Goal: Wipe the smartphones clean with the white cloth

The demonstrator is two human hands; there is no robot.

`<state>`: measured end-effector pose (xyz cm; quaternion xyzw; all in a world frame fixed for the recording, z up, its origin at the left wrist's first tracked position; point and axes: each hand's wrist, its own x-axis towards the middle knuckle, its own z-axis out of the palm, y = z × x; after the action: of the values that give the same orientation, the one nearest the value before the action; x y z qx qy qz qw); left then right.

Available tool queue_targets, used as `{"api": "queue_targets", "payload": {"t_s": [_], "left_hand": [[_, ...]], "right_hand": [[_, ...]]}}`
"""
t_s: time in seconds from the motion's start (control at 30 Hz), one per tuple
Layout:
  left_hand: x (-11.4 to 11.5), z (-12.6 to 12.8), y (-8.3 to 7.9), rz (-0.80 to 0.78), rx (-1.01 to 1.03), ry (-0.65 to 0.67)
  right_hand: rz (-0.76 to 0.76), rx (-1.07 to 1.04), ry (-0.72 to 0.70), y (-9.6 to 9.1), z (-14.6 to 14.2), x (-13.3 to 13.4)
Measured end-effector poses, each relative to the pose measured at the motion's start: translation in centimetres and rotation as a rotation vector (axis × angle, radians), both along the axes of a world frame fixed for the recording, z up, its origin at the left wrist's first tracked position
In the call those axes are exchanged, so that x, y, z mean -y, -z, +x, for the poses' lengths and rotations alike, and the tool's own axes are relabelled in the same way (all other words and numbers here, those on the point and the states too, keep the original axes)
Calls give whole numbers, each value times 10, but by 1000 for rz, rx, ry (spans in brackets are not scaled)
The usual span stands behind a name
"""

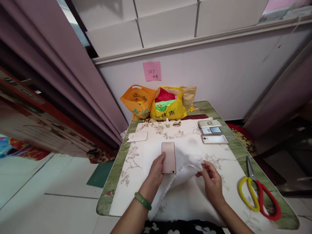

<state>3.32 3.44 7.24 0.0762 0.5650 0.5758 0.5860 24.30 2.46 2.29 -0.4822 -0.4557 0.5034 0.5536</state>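
My left hand, with a green bangle on its wrist, grips a rose-gold smartphone by its left edge. The phone's back faces up, its camera at the lower right corner. To the right, my right hand pinches the edge of a white cloth. The cloth is partly lifted and folded beside the phone, and spreads over the table's near middle. Some fingertips of both hands are hidden behind what they hold.
A white phone lies at the left. A keypad phone sits between two smartphones at the right. Scissors lie near the right edge. An orange bag, a yellow bag and a small bottle stand at the back.
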Motion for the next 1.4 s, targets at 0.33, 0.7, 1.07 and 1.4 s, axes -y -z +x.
{"api": "queue_targets", "payload": {"t_s": [0.33,0.7,1.07,1.4], "left_hand": [[9,10,4,106,-47,135],[31,28,-1,167,-79,308],[31,24,-9,147,-71,411],[28,29,-10,187,-206,300]], "right_hand": [[-259,-593,86,21,5,27],[-343,-223,-68,-16,-49,-2],[-226,-122,-21,-28,-43,-17],[-414,-544,61,-13,-63,-3]]}}
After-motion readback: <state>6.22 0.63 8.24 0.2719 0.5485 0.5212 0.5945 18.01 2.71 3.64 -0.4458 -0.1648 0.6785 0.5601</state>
